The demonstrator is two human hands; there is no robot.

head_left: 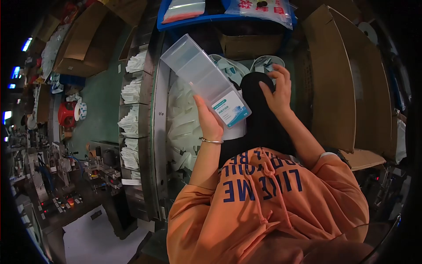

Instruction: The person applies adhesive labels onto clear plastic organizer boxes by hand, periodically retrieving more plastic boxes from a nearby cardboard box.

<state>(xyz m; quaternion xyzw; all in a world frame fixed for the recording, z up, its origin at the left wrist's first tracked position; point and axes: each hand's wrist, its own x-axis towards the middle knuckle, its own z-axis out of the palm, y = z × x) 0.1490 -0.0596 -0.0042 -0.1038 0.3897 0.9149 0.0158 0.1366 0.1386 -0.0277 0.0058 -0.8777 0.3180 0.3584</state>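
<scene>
My left hand holds a long clear plastic box by its lower left side, with the thumb along the edge. The box is tilted, its far end toward the upper left. A white and teal label shows at its near end; the other sections look see-through. My right hand is raised above my dark-clad leg, fingers curved and apart, holding nothing. Just beyond it sits a round white container with small teal and white packets inside. Another white container stands partly behind the clear box.
Metal compartments on the left hold stacks of white packets. A blue bin with plastic bags is at the top. Large cardboard boxes stand at the right. Machinery and a red reel holder are at far left.
</scene>
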